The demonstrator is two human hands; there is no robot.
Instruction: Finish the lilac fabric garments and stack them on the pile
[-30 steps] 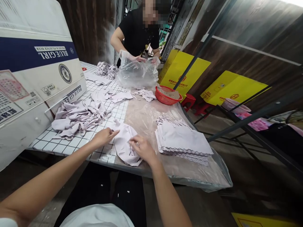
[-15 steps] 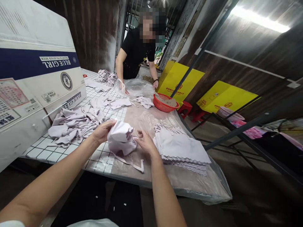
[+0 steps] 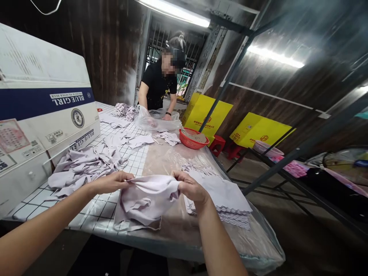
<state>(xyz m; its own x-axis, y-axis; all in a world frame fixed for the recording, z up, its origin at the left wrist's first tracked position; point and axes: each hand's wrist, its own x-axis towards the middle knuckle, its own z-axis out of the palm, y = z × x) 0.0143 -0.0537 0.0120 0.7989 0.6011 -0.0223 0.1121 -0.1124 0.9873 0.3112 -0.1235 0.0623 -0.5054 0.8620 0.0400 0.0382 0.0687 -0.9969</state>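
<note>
Stretched between my two hands is a pale lilac fabric piece [image 3: 152, 197], its lower part draping onto the plastic-covered table. My left hand [image 3: 113, 182] pinches its upper left corner. At the upper right corner, my right hand [image 3: 191, 186] grips the cloth with fingers closed. A thin strap of the same colour hangs along the piece's bottom edge. To the left lies a crumpled heap of similar fabric [image 3: 83, 165]. Right of my right hand sits a neat stack of flat fabric pieces [image 3: 221, 195] with wavy edges.
A large white and blue carton [image 3: 43, 126] stands on the table's left. Across the table, a person in black [image 3: 158, 86] handles a clear plastic bag [image 3: 156, 120]. A red basket [image 3: 194, 138] stands near the right edge. Yellow boards [image 3: 207, 115] and red stools [image 3: 217, 143] are beyond.
My hands have moved apart, pulling the bunched fabric out wide and lower. My right hand has closed on its right corner. The view has tilted upward.
</note>
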